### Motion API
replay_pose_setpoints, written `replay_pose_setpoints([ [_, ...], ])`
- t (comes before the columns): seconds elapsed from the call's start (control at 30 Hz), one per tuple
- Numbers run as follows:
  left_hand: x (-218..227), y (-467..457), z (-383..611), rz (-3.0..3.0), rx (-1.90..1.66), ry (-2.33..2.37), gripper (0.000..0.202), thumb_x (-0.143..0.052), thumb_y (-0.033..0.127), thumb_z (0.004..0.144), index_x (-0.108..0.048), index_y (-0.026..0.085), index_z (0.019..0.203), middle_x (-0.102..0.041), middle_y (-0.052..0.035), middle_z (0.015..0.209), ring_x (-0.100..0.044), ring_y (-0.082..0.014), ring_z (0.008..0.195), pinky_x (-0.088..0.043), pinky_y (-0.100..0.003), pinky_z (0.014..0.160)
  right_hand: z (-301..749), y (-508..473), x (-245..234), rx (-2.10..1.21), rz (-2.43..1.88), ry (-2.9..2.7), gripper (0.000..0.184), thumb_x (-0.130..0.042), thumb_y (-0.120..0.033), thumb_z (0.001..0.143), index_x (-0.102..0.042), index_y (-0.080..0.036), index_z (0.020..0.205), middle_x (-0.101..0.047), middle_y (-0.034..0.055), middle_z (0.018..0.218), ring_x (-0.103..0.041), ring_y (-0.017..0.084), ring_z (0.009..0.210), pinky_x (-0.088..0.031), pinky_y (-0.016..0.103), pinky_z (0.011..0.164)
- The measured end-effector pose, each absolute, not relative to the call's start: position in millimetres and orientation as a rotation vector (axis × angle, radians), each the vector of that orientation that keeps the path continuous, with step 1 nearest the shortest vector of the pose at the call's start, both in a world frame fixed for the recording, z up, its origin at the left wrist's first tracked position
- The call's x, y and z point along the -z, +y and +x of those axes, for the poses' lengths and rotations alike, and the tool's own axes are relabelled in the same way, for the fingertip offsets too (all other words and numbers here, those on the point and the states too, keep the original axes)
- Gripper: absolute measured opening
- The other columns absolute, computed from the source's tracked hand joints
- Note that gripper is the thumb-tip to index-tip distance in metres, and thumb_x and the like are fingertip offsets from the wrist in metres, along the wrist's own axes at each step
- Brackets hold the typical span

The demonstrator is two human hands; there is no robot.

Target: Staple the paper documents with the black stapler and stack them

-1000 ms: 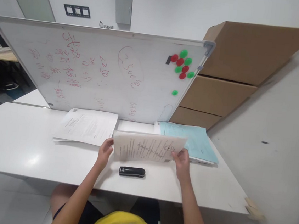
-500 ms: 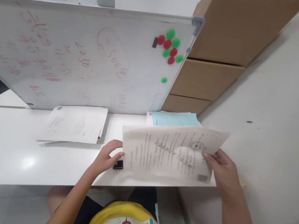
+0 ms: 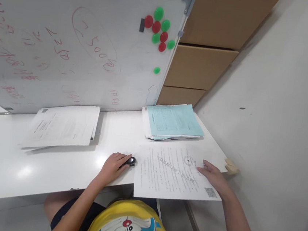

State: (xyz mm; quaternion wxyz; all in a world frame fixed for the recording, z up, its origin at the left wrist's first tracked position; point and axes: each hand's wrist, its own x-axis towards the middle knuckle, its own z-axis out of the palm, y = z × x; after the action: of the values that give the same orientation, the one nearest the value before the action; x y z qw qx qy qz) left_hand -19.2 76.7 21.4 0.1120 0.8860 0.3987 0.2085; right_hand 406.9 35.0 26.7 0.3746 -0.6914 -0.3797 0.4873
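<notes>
A printed sheet of paper (image 3: 163, 184) with a round stamp and a square code lies nearly flat at the table's front edge, its near side overhanging slightly. My right hand (image 3: 215, 179) grips its right edge, thumb on top and the other fingers partly hidden. To the left of the sheet, my left hand (image 3: 114, 168) is closed around a small black stapler (image 3: 131, 161), resting on the table. Only the stapler's rounded end shows, close to the sheet's left edge; the rest is under my fingers.
A stack of white papers (image 3: 65, 124) lies to the left on the white table (image 3: 0, 165). Blue-topped papers (image 3: 174, 121) lie beyond the sheet. Behind stands a whiteboard (image 3: 97, 80) with red and green magnets, beside cardboard boxes (image 3: 200, 69). A wall (image 3: 277, 143) bounds the right.
The sheet has come down from a raised, tilted position to lie nearly flat, uncovering the blue-topped papers. My left hand, previously open beside the stapler, has closed on it. The view has shifted right.
</notes>
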Motion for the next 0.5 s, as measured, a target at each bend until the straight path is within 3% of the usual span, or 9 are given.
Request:
replay_pose_setpoints([
  [0.2,-21.4,77.7,-17.0,2.649,-0.642,1.156,0.040,-0.042,0.031,0.096,-0.045,0.024,0.135,-0.067,-0.0084,0.107,-0.060,-0.0218,0.094,-0.047,-0.037,0.076,394.4,40.0,-21.4,-1.314,-1.714,-0.980,0.034,-0.074,-0.039,0.061,-0.066,-0.022,0.089,-0.074,0.0075,0.083,-0.069,0.027,0.078,-0.054,0.035,0.065],
  [0.5,-17.9,64.7,-2.4,2.843,-0.692,1.371,0.035,-0.043,0.020,0.094,-0.054,0.021,0.127,-0.066,-0.0101,0.109,-0.057,-0.0253,0.105,-0.043,-0.039,0.083,378.4,40.2,-13.5,-1.339,-1.598,-1.002,0.037,-0.073,-0.042,0.061,-0.068,-0.019,0.089,-0.074,0.0062,0.082,-0.068,0.027,0.077,-0.052,0.036,0.067],
])
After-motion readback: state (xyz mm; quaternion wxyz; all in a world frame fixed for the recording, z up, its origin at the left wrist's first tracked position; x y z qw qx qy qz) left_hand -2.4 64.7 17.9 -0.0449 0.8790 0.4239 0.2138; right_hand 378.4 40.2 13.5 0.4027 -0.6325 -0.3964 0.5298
